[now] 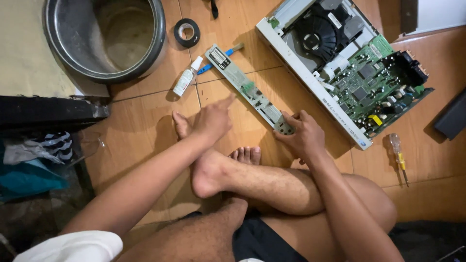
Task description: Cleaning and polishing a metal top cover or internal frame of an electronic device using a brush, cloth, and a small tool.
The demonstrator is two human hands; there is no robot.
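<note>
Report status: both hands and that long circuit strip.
Right hand grips long circuit strip at near end. Left hand points, fingertip beside strip. Glue bottle, brush by far end.

Metal pot (68, 53) and disc player (340, 63) cut off at top edge

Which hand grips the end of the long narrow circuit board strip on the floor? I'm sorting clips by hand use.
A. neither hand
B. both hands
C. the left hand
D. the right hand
D: the right hand closes on the near end of the long circuit board strip, while the left hand only points a finger toward it.
</note>
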